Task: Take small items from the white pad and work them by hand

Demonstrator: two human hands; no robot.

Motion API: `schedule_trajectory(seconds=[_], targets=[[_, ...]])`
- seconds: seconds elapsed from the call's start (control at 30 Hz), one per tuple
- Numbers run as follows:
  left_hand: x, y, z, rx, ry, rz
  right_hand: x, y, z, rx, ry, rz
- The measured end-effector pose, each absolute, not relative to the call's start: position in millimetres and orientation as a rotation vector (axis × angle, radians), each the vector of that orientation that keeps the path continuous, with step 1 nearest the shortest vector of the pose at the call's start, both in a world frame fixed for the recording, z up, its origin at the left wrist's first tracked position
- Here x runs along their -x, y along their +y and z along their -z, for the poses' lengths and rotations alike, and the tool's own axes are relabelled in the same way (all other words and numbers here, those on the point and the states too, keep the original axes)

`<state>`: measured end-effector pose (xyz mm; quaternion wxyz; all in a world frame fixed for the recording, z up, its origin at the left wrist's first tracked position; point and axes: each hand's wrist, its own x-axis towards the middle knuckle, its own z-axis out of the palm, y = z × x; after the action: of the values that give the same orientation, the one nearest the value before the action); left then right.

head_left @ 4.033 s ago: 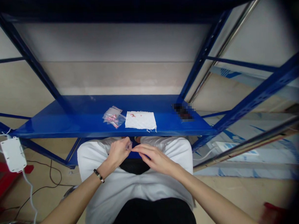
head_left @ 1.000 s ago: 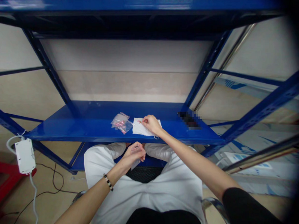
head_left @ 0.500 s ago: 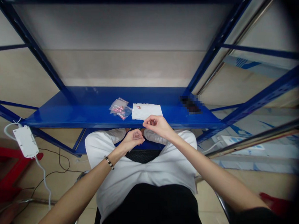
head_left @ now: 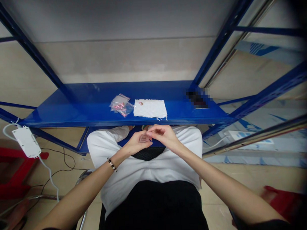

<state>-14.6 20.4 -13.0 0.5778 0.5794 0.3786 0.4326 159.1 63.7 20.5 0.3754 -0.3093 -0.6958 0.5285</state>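
My left hand (head_left: 137, 142) is closed around what looks like a small clear plastic bag (head_left: 144, 138), held over my lap just off the shelf's front edge. Thumb and fingers of my right hand (head_left: 164, 134) are pinched together at the bag's upper right side. Whatever lies between those fingertips is too small to make out. Beyond my hands, a white cloth (head_left: 150, 109) lies on the blue shelf, with a small pinkish-brown piece (head_left: 141, 103) near its upper left corner. Left of the cloth are clear zip bags (head_left: 121, 104) with pink pieces inside.
The blue shelf (head_left: 88, 110) has uprights at both sides and a wall behind. A blurred-out dark object (head_left: 198, 99) lies at its right end. A white power box (head_left: 26, 142) hangs at the left by its cable. Red stools (head_left: 9, 177) stand on the floor.
My right hand has come down from the cloth's front edge and its fingertips now meet the bag in my left hand. The left hand has shifted slightly right. The view has tilted a little.
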Motion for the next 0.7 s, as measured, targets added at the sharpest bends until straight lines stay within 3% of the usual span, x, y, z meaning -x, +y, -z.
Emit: schedule_trajectory(seconds=[0.1, 0.33, 0.7], targets=[[12.0, 19.5, 17.0, -1.32, 0.881, -0.987, -159.0, 61.1, -19.0, 0.764, -1.762, -1.468], [7.9, 15.3, 12.6, -1.238, 0.879, -0.954, -158.2, 57.9, -21.6, 0.779, -1.929, -1.322], [10.0, 12.3, 0.1, -0.981, 0.761, -0.995, -163.1, 70.0, -18.1, 0.868, -1.693, -1.406]])
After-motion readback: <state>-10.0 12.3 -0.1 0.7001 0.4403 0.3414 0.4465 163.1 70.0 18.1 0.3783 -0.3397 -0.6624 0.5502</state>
